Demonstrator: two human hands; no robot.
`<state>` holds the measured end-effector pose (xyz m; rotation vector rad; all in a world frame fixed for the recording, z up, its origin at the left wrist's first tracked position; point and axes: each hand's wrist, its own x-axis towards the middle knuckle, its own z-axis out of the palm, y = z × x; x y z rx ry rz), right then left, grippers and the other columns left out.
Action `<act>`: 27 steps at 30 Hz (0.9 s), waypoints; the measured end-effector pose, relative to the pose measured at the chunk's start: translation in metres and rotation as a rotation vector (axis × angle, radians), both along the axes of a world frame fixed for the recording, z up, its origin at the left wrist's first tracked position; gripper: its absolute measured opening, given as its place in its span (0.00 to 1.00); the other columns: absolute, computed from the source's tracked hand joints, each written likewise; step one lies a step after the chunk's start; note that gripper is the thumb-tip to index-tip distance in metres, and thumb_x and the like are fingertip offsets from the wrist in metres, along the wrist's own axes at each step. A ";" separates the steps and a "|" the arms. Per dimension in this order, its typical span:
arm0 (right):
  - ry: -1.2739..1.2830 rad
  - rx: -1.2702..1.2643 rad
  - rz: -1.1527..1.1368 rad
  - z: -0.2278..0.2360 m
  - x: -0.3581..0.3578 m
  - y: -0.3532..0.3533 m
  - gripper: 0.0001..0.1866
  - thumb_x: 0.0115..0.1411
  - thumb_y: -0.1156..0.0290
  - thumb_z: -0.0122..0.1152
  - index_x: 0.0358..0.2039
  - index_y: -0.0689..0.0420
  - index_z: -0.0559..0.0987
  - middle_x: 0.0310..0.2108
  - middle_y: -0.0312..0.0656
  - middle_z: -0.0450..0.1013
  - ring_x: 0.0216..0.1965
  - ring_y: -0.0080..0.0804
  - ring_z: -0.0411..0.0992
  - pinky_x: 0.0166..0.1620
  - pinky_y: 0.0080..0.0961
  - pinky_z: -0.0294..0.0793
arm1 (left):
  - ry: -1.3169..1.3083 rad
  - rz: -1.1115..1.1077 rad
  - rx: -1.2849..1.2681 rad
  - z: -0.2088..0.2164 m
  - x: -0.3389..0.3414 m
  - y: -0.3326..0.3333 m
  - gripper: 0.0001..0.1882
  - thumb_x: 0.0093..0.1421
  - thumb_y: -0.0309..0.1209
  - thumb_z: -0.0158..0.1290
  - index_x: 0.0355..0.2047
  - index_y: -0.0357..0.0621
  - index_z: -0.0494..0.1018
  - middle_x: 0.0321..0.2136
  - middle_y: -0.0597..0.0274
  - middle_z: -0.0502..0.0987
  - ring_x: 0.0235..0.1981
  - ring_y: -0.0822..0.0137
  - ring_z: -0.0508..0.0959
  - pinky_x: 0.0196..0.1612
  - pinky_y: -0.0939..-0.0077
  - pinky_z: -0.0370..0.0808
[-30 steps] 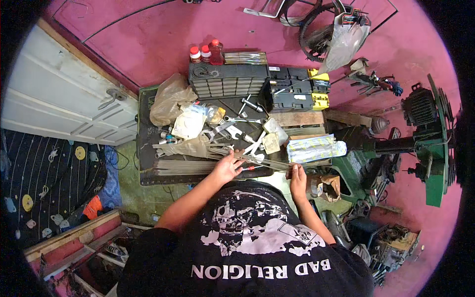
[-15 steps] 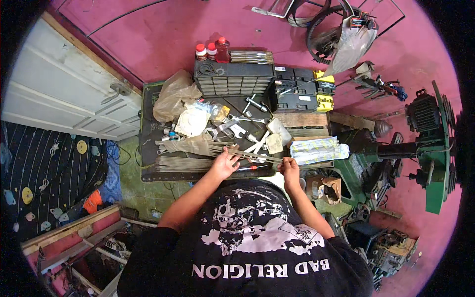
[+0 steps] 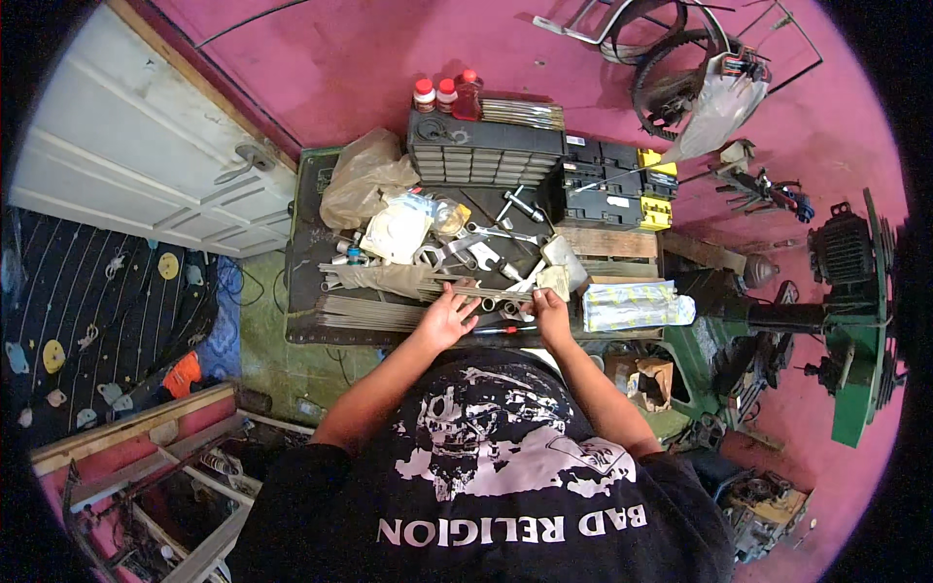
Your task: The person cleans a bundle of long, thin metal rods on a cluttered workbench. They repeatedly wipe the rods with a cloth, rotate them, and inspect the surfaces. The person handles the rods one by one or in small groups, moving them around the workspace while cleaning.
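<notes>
Indoors, over a cluttered table (image 3: 309, 228) by a pink wall (image 3: 350, 63), right hand (image 3: 552, 313) pinches rods (image 3: 496, 293), left hand (image 3: 447, 318) spread.

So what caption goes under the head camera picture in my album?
Thin grey rods stretch between left hand and right hand over a cluttered workbench.

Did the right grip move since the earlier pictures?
Yes. The right grip has moved left and a bit forward, judged against the silver package; it now sits left of that package.

Dark table (image 3: 306, 291) was laden | drawer cabinet (image 3: 476, 160) stood rear | plastic bag (image 3: 364, 185) lay left | wrenches (image 3: 449, 252) centre | thin rods (image 3: 364, 314) front-left
</notes>
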<state>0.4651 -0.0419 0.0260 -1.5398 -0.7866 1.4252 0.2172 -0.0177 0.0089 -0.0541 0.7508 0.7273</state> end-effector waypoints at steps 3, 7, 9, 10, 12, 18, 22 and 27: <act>0.018 0.034 0.012 -0.007 -0.012 0.014 0.12 0.71 0.65 0.48 0.33 0.56 0.73 0.24 0.36 0.75 0.27 0.21 0.70 0.36 0.21 0.69 | 0.048 0.000 0.017 0.000 -0.010 -0.003 0.25 0.66 0.59 0.42 0.56 0.65 0.67 0.60 0.78 0.69 0.60 0.68 0.66 0.55 0.62 0.61; 0.005 0.054 0.046 -0.005 -0.005 0.029 0.11 0.71 0.66 0.47 0.35 0.58 0.74 0.26 0.37 0.76 0.28 0.22 0.72 0.36 0.20 0.70 | 0.239 -0.144 0.072 0.005 -0.031 -0.002 0.23 0.66 0.57 0.46 0.52 0.58 0.73 0.51 0.71 0.76 0.53 0.68 0.73 0.50 0.66 0.66; 0.015 0.085 -0.007 0.001 0.004 0.026 0.11 0.71 0.66 0.47 0.37 0.58 0.75 0.27 0.37 0.76 0.28 0.21 0.71 0.36 0.20 0.70 | 0.593 -0.240 0.086 0.017 -0.036 0.001 0.24 0.64 0.55 0.49 0.41 0.48 0.79 0.36 0.61 0.83 0.38 0.59 0.81 0.39 0.66 0.72; -0.016 0.098 -0.008 0.001 0.010 0.024 0.11 0.71 0.66 0.47 0.37 0.58 0.75 0.26 0.37 0.75 0.28 0.21 0.71 0.37 0.19 0.69 | 0.940 -0.341 0.250 0.026 -0.043 0.004 0.24 0.63 0.55 0.51 0.38 0.46 0.78 0.33 0.59 0.83 0.36 0.56 0.81 0.37 0.64 0.73; -0.039 0.077 -0.012 0.009 0.016 0.017 0.11 0.71 0.65 0.48 0.37 0.58 0.75 0.27 0.37 0.75 0.27 0.20 0.70 0.37 0.20 0.68 | 1.629 -0.531 0.585 0.046 -0.059 0.011 0.26 0.61 0.56 0.53 0.34 0.41 0.78 0.29 0.53 0.83 0.31 0.48 0.81 0.34 0.60 0.75; -0.023 0.150 -0.005 -0.010 0.012 0.000 0.11 0.71 0.68 0.48 0.35 0.60 0.75 0.27 0.39 0.78 0.28 0.21 0.71 0.38 0.22 0.71 | 1.964 -0.679 0.718 0.054 -0.067 0.027 0.22 0.59 0.50 0.55 0.29 0.40 0.77 0.28 0.46 0.80 0.31 0.44 0.80 0.39 0.48 0.74; -0.017 0.095 -0.026 -0.015 0.006 -0.004 0.11 0.71 0.68 0.47 0.35 0.60 0.75 0.28 0.40 0.78 0.28 0.21 0.71 0.39 0.22 0.72 | 1.927 -0.568 0.972 0.042 -0.062 0.023 0.16 0.61 0.41 0.52 0.30 0.39 0.76 0.28 0.46 0.80 0.31 0.44 0.80 0.38 0.48 0.74; 0.070 0.005 -0.004 -0.020 -0.010 0.003 0.10 0.71 0.68 0.48 0.36 0.59 0.75 0.27 0.39 0.77 0.28 0.22 0.71 0.38 0.22 0.72 | 1.948 -0.599 1.074 0.062 -0.062 0.027 0.12 0.58 0.37 0.53 0.30 0.39 0.76 0.30 0.46 0.80 0.32 0.45 0.80 0.40 0.50 0.74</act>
